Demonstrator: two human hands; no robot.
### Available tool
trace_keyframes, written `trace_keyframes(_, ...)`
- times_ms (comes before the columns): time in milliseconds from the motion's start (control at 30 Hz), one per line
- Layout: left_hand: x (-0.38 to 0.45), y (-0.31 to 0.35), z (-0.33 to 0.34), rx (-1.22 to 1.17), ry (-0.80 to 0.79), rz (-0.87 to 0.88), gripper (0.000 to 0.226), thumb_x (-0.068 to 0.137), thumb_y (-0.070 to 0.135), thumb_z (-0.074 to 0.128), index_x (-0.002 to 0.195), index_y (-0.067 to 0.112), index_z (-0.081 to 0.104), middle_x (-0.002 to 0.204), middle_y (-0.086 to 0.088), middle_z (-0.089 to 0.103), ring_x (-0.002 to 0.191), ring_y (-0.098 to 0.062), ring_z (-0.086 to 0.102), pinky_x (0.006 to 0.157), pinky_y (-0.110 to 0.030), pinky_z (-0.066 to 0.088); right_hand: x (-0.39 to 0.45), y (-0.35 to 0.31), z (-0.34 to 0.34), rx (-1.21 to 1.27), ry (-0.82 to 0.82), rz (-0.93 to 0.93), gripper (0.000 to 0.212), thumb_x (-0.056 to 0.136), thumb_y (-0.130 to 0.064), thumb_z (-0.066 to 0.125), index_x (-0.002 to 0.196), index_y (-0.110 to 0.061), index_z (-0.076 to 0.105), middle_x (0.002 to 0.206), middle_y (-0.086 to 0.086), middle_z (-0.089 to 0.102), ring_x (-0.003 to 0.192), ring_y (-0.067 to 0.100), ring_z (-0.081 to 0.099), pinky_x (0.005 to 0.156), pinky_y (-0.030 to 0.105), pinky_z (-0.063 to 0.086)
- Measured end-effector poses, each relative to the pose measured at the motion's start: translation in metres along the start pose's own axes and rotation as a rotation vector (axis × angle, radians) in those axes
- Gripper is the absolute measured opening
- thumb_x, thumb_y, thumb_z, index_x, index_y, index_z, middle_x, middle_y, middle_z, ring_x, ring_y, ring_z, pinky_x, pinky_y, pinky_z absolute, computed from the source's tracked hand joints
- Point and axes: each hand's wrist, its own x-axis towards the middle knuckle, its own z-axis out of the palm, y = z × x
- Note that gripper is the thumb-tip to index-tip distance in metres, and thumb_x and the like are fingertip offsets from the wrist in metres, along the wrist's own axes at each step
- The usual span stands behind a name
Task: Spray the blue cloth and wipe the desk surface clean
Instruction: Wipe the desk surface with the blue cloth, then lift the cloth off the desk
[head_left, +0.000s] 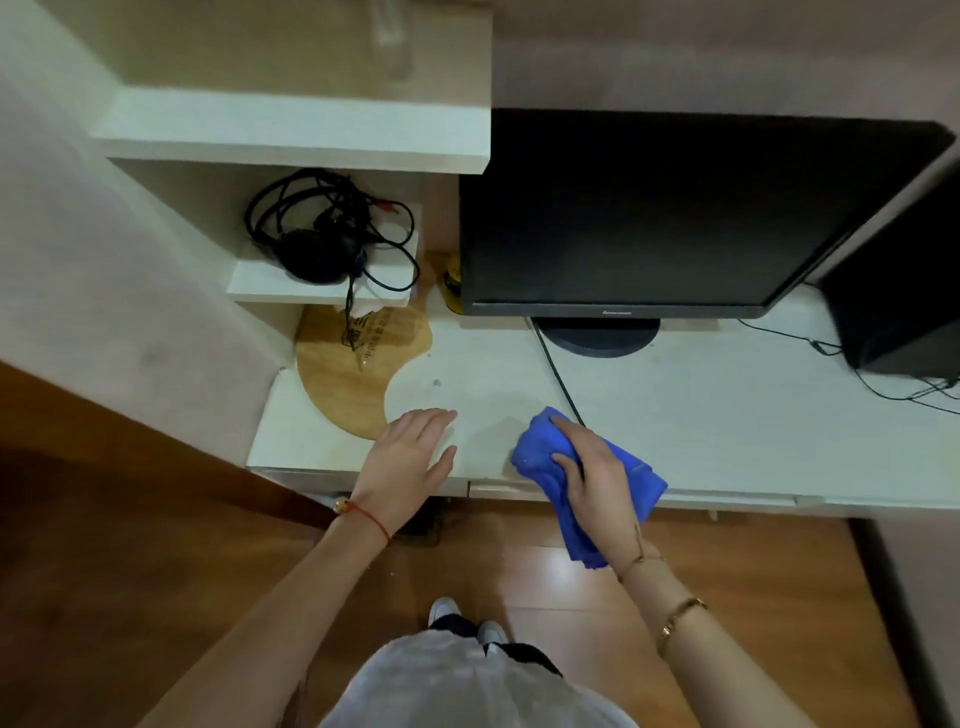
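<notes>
**A:** Blue cloth (540, 449), lower middle of the frame, bunched up on the front edge of the white desk (727, 415). Right hand (597, 478) clamped over it, fingers curled into the folds, thumb tucked on the near side. Long axis running from upper left down to lower right, with one tail hanging off the desk edge toward the floor. Looks like mid-wipe, just a guess though.

**B:** Agreed. Left hand (410, 457) flat on the desk just left of center, fingers spread, holding nothing, well apart from the cloth. Fingertips right at the edge of the wooden board (358, 364), hard to tell if touching. Probably just bracing.

**A:** Key thing for the next stroke: bare desk lying mostly to the right and toward the back from the cloth, so sweeping that way seems easiest. Black cable (558, 374) crossing the desk just behind the cloth, running up to the monitor (649, 218) stand. Could snag.

**B:** Count check: one cloth, two hands, one monitor, one wooden board, one black speaker (904, 312) at the far right, one tangle of headphones and cords (327, 234) on the small shelf at upper left. No spray bottle anywhere in view. A small yellow-and-dark object (453, 283) beside the monitor, too blurry to name.
</notes>
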Motion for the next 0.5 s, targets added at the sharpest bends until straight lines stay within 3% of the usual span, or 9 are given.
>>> trace_keyframes(33, -0.001, 0.003, -0.007, -0.022, 0.025, 0.000, 0.047, 0.094, 0.036, 0.041, 0.127, 0.011, 0.062, 0.120, -0.002, 0.067, 0.112, -0.019, 0.061, 0.099, -0.034, 0.048, -0.003, -0.001, -0.004, 0.107, 0.025, 0.108, 0.055, 0.087, -0.040, 0.063, 0.071, 0.009, 0.043, 0.067, 0.028, 0.029, 0.067, 0.034, 0.027, 0.056, 0.028, 0.030)
trace_keyframes(100, -0.004, 0.007, -0.018, -0.030, 0.067, 0.007, 0.045, 0.093, 0.034, 0.043, 0.125, 0.010, 0.064, 0.118, -0.003, 0.068, 0.111, -0.020, 0.062, 0.098, -0.035, 0.047, -0.015, -0.002, -0.013, -0.059, 0.097, 0.125, 0.050, 0.088, -0.040, 0.064, 0.070, 0.004, 0.046, 0.067, 0.019, 0.032, 0.066, 0.032, 0.030, 0.058, 0.025, 0.033)
trace_keyframes(133, -0.006, 0.010, -0.024, -0.035, 0.078, 0.012, 0.044, 0.093, 0.034, 0.043, 0.123, 0.010, 0.065, 0.117, -0.003, 0.069, 0.111, -0.021, 0.063, 0.098, -0.035, 0.047, -0.018, 0.000, -0.016, -0.131, 0.098, 0.050, 0.033, 0.090, -0.037, 0.059, 0.075, -0.007, 0.056, 0.072, 0.007, 0.045, 0.067, 0.020, 0.041, 0.066, 0.020, 0.038)
trace_keyframes(167, -0.007, 0.013, -0.030, -0.044, 0.085, 0.016, 0.044, 0.093, 0.033, 0.043, 0.122, 0.010, 0.066, 0.117, -0.003, 0.069, 0.111, -0.021, 0.063, 0.097, -0.035, 0.046, -0.018, -0.005, -0.019, -0.085, 0.039, 0.054, 0.010, 0.091, -0.034, 0.053, 0.096, -0.030, 0.061, 0.091, -0.008, 0.054, 0.083, 0.005, 0.051, 0.080, 0.015, 0.040)
trace_keyframes(200, -0.009, 0.015, -0.036, -0.055, 0.088, 0.022, 0.043, 0.093, 0.033, 0.043, 0.122, 0.010, 0.066, 0.117, -0.003, 0.069, 0.111, -0.021, 0.062, 0.097, -0.034, 0.045, -0.017, -0.002, -0.020, -0.089, 0.010, 0.062, 0.030, 0.091, -0.031, 0.047, 0.119, -0.041, 0.050, 0.113, -0.017, 0.051, 0.103, -0.007, 0.046, 0.093, 0.012, 0.036)
trace_keyframes(233, -0.011, 0.017, -0.042, -0.061, 0.094, 0.029, 0.043, 0.093, 0.033, 0.043, 0.122, 0.010, 0.066, 0.117, -0.003, 0.069, 0.111, -0.020, 0.062, 0.098, -0.033, 0.044, -0.018, -0.004, -0.023, -0.115, 0.011, 0.049, 0.040, 0.091, -0.030, 0.045, 0.128, -0.044, 0.041, 0.124, -0.020, 0.045, 0.114, -0.010, 0.039, 0.099, 0.011, 0.031)
trace_keyframes(333, -0.017, 0.020, -0.060, -0.069, 0.114, 0.034, 0.042, 0.094, 0.034, 0.045, 0.122, 0.012, 0.066, 0.117, -0.001, 0.069, 0.110, -0.019, 0.061, 0.098, -0.029, 0.041, -0.017, -0.020, -0.031, 0.004, 0.007, 0.092, 0.044, 0.091, -0.031, 0.043, 0.133, -0.042, 0.039, 0.128, -0.017, 0.045, 0.119, -0.005, 0.041, 0.105, 0.016, 0.029)
trace_keyframes(433, -0.019, 0.019, -0.083, -0.079, 0.122, 0.013, 0.041, 0.094, 0.036, 0.046, 0.123, 0.014, 0.065, 0.117, 0.000, 0.069, 0.109, -0.018, 0.061, 0.096, -0.026, 0.038, -0.015, -0.038, -0.041, -0.001, -0.001, 0.061, 0.051, 0.091, -0.031, 0.043, 0.141, -0.020, 0.048, 0.133, -0.008, 0.051, 0.129, 0.017, 0.047, 0.106, 0.022, 0.031)
trace_keyframes(500, -0.019, 0.017, -0.104, -0.067, 0.133, 0.010, 0.041, 0.094, 0.037, 0.045, 0.123, 0.017, 0.065, 0.117, 0.003, 0.068, 0.109, -0.017, 0.061, 0.095, -0.027, 0.039, -0.006, -0.056, -0.050, -0.047, 0.011, 0.010, 0.053, 0.091, -0.032, 0.043, 0.142, -0.016, 0.047, 0.140, 0.000, 0.052, 0.132, 0.020, 0.046, 0.106, 0.018, 0.029)
